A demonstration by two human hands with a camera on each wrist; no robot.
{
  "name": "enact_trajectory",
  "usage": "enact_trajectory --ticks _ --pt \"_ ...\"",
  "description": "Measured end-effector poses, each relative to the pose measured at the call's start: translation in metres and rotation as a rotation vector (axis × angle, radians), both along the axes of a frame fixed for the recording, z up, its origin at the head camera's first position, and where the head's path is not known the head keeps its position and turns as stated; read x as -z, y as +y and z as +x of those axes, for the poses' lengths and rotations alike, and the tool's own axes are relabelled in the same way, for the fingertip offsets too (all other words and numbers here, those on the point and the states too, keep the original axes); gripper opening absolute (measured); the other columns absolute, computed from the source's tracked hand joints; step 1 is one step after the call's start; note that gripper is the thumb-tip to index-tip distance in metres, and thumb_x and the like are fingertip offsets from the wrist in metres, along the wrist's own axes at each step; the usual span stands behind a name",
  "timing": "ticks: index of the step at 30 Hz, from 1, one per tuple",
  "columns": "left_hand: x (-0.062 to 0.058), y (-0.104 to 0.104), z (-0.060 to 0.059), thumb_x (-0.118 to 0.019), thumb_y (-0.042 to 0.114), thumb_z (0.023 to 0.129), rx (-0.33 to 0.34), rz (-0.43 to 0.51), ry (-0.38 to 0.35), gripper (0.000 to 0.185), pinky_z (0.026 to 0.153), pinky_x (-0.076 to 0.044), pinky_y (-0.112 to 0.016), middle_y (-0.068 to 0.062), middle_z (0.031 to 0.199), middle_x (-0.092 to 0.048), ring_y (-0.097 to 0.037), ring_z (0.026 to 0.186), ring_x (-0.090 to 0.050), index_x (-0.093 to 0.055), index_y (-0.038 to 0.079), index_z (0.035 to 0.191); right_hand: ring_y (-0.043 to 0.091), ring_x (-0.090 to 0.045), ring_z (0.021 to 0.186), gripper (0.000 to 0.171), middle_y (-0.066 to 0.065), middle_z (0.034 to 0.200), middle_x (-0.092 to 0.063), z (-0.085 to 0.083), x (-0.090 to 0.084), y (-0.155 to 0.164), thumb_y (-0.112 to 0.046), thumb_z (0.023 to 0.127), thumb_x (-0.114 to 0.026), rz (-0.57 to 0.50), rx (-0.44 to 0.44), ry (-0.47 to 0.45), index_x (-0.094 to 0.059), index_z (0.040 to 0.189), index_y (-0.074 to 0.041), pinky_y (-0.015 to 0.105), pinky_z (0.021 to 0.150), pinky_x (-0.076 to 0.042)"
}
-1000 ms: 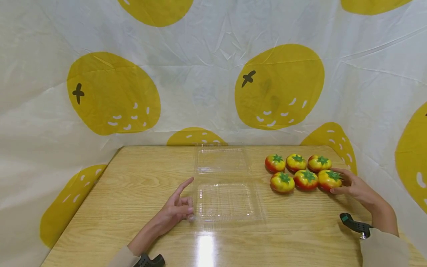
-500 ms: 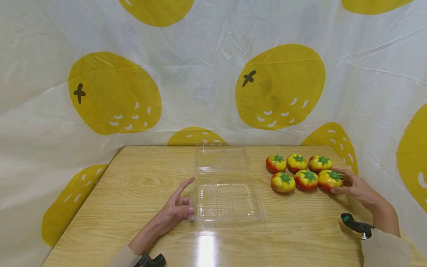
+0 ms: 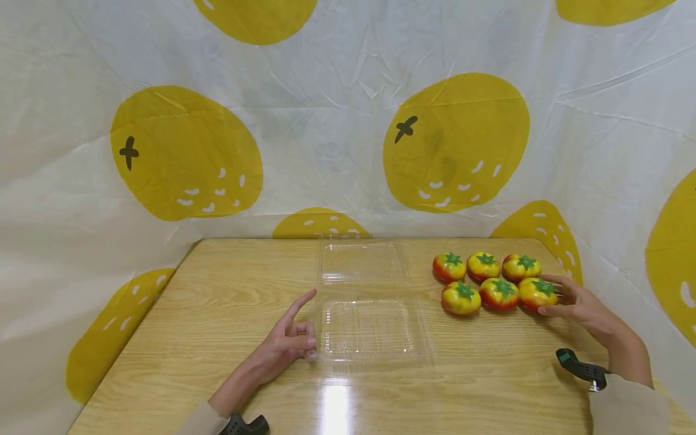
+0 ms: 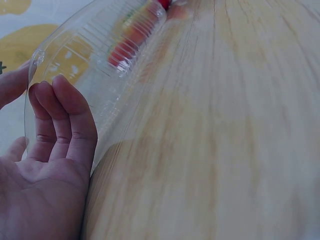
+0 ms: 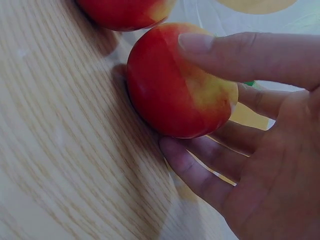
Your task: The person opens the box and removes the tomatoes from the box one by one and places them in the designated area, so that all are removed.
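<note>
A clear plastic clamshell container point(image 3: 370, 329) lies open on the wooden table point(image 3: 228, 302), its lid point(image 3: 361, 263) flat behind the base. My left hand point(image 3: 293, 338) is at the base's front left corner; in the left wrist view its curled fingers point(image 4: 60, 120) press against the container's rim point(image 4: 115, 65), while one finger points away. Several red-yellow tomatoes with green tops sit in two rows at the right. My right hand point(image 3: 571, 302) grips the rightmost front tomato point(image 3: 537, 292), thumb on top and fingers underneath point(image 5: 175, 85).
The other tomatoes point(image 3: 484, 264) stand close together left of and behind the held one. A white cloth with yellow fruit prints point(image 3: 457, 139) walls in the table at the back and both sides. The table's right edge lies just past my right hand.
</note>
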State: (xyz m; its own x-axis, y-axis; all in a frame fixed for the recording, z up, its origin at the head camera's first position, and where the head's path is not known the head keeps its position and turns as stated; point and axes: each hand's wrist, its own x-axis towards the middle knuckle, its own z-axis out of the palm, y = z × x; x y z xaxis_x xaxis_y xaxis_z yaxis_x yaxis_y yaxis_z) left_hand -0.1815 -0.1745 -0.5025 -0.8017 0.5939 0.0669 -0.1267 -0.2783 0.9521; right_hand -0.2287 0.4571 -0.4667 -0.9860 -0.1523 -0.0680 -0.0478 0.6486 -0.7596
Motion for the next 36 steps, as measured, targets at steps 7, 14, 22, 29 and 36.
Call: enact_trajectory --ticks 7,14,22,29,36 --pt "-0.001 0.0 0.0 -0.061 -0.004 0.094 0.0 0.002 0.01 0.099 0.07 -0.052 -0.024 0.004 0.083 -0.059 -0.009 0.076 -0.059 -0.001 0.027 0.167 0.062 -0.033 0.133 0.082 0.041 0.158 -0.02 -0.001 0.0 0.0 -0.028 0.101 -0.065 -0.01 0.008 -0.008 -0.018 0.161 0.001 0.074 0.097 -0.04" --pt "0.0 -0.001 0.0 -0.061 -0.003 0.094 0.004 -0.001 0.012 0.099 0.07 -0.052 -0.024 0.004 0.083 -0.059 -0.009 0.076 -0.059 -0.002 0.027 0.167 0.063 -0.03 0.135 0.08 0.04 0.158 -0.018 0.0 -0.001 0.0 -0.029 0.102 -0.064 -0.013 0.01 -0.004 -0.019 0.162 -0.001 0.077 0.099 -0.036" --pt "0.0 0.0 0.001 -0.062 -0.002 0.094 -0.002 -0.006 0.011 0.099 0.07 -0.052 -0.024 0.004 0.084 -0.06 -0.009 0.076 -0.06 -0.002 0.028 0.167 0.063 -0.034 0.131 0.07 0.043 0.155 -0.027 0.003 -0.009 0.001 -0.025 0.102 -0.063 0.014 -0.011 0.039 -0.026 0.161 -0.011 0.04 0.087 -0.05" --pt "-0.001 0.0 0.0 -0.062 -0.003 0.094 0.006 0.005 0.023 0.1 0.071 -0.052 -0.024 0.004 0.084 -0.06 -0.008 0.076 -0.06 -0.001 0.026 0.167 -0.009 -0.045 0.113 0.066 -0.019 0.131 -0.05 0.003 -0.016 0.002 -0.024 0.101 -0.065 0.05 -0.005 0.116 -0.034 0.157 -0.012 0.012 0.079 -0.047" --pt "-0.001 0.0 0.001 -0.06 -0.004 0.094 0.008 0.01 0.02 0.099 0.071 -0.053 -0.024 0.004 0.084 -0.06 -0.008 0.077 -0.061 -0.001 0.028 0.167 -0.02 -0.037 0.106 0.071 -0.025 0.13 -0.042 0.005 -0.025 -0.002 -0.024 0.102 -0.064 0.066 -0.006 0.16 -0.029 0.16 -0.006 0.011 0.076 -0.044"
